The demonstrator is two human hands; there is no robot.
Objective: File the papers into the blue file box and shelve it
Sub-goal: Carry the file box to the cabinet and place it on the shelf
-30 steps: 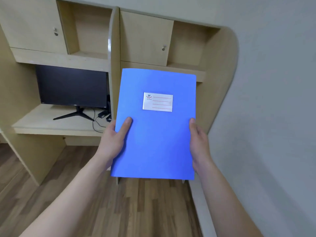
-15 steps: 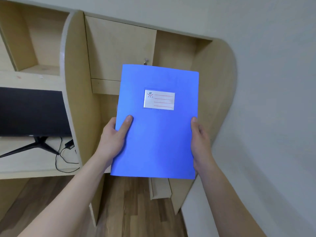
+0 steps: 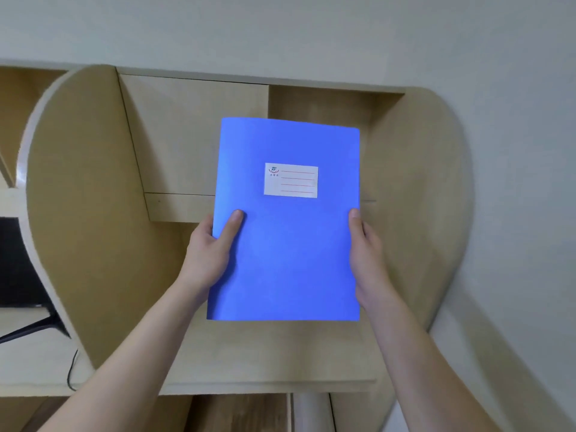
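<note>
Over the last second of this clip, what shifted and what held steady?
The view swung right: the monitor slid to the left edge, and the right-hand desk bay with its open shelf now sits behind the blue file box. Nothing was grasped or released. The left hand and right hand kept the same grip on its side edges, label facing the camera.

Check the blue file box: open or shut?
Shut: the blue file box shows one flat front, held upright by both hands.

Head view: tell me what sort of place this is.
Probably an office or study room with built-in workstations: a wooden study carrel with an overhead cabinet and open shelf, a desk surface, and a monitor in the neighbouring bay.
</note>
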